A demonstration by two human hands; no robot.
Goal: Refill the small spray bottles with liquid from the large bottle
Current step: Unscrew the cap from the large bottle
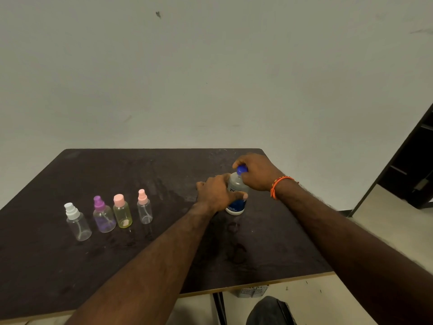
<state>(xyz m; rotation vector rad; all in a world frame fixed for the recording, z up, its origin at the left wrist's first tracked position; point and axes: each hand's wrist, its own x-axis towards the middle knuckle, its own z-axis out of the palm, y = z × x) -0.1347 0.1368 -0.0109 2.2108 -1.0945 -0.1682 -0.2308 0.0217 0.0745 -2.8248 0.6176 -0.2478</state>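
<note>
The large clear bottle [236, 202] with a blue label stands upright on the dark table [140, 174], right of centre. My left hand [216, 192] is wrapped around its body. My right hand [256, 171] grips its blue cap [241, 170] from above. To the left stands a row of small spray bottles, all upright with their tops on: a clear one with a white top [76, 221], a purple one [103, 214], a yellow one with a pink cap [122, 211], and a clear one with a pink top [144, 209].
The table's far edge meets a plain wall. Its near edge [257, 283] runs across the bottom right, with a table leg and a dark object on the floor below. A dark door frame [412, 165] stands at the far right. Wet smears mark the tabletop.
</note>
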